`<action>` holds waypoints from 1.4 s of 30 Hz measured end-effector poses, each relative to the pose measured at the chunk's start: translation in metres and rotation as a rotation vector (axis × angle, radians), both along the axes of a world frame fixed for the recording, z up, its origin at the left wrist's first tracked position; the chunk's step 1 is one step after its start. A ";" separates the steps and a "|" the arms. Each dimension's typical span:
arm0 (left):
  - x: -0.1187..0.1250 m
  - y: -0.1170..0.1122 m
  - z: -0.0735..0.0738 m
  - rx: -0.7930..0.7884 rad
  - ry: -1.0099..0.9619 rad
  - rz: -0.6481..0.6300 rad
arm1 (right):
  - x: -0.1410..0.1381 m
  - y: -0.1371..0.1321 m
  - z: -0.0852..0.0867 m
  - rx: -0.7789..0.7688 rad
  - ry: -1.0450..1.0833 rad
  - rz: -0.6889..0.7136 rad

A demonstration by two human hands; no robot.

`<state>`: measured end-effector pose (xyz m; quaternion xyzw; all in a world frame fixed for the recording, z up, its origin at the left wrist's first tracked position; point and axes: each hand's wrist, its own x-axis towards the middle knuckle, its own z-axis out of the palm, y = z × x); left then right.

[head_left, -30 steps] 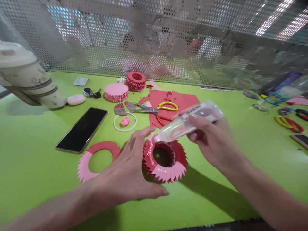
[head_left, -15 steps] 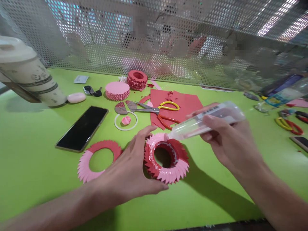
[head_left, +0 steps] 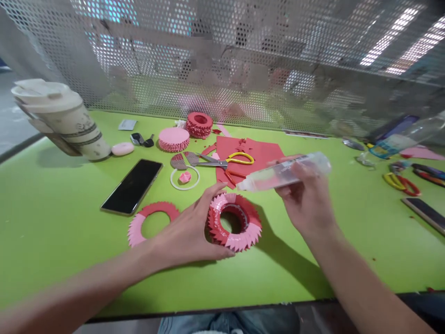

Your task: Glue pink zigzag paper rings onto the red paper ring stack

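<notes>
Steadying red-and-pink folded-paper ring | left hand: fingers spread, firmly holding its rim | right hand: gripping clear glue bottle, nozzle low, just beside ring

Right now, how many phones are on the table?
2. One phone lies on the left of the table, another phone at the far right. Others could be hidden.
</notes>
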<state>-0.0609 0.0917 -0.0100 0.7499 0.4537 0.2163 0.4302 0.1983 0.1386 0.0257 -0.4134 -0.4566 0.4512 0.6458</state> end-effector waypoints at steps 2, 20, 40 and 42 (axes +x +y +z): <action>-0.001 -0.001 -0.006 0.033 -0.013 0.002 | 0.003 0.001 -0.003 -0.012 0.019 -0.007; -0.002 -0.024 -0.038 0.268 -0.136 -0.029 | -0.004 -0.024 -0.023 -0.458 0.564 -0.006; -0.001 -0.019 -0.026 0.260 -0.068 -0.147 | -0.037 -0.021 -0.028 -0.353 0.420 -0.066; 0.000 -0.019 -0.028 0.260 -0.070 -0.141 | -0.039 -0.021 -0.027 -0.366 0.432 -0.081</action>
